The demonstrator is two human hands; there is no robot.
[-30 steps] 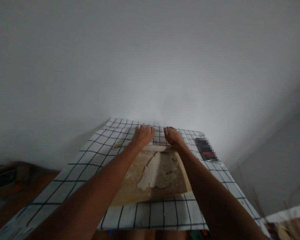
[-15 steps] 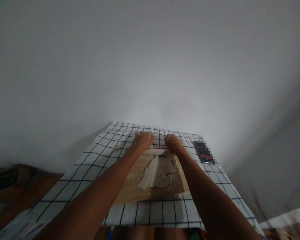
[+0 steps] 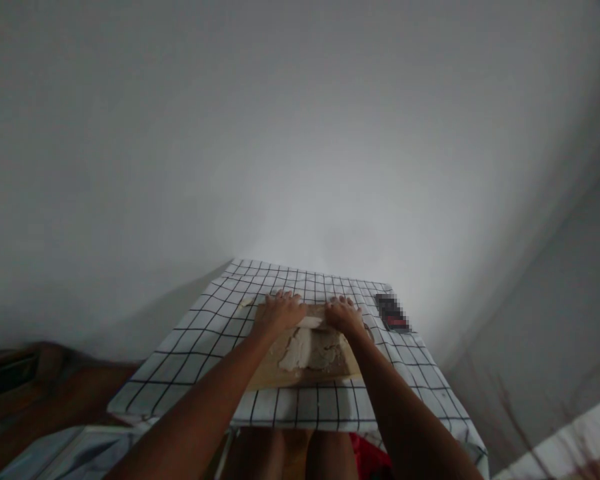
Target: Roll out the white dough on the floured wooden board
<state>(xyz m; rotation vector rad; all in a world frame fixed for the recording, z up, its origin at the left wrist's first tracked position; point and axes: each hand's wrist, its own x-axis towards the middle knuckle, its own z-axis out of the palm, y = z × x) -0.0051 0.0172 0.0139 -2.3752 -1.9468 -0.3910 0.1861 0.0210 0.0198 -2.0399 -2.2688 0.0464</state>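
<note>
A pale, floured rolling pin lies across the far part of a wooden board. My left hand is over its left end and my right hand over its right end, fingers bent forward across it. Only the pin's middle shows between them; both ends are hidden under the hands. On the near side of the pin, a flattened sheet of pale dough with ragged edges sticks to the board. Bits of flour or dough are scattered around it.
The board rests on a table with a white, black-checked cloth. A blurred-out phone-like dark object lies at the right edge. A small dough scrap is left of the board. A plain wall stands behind.
Both hands and the rolling pin have come back towards me from the board's far edge, so board now shows beyond the pin. The camera view has shifted, and the table looks slightly smaller.
</note>
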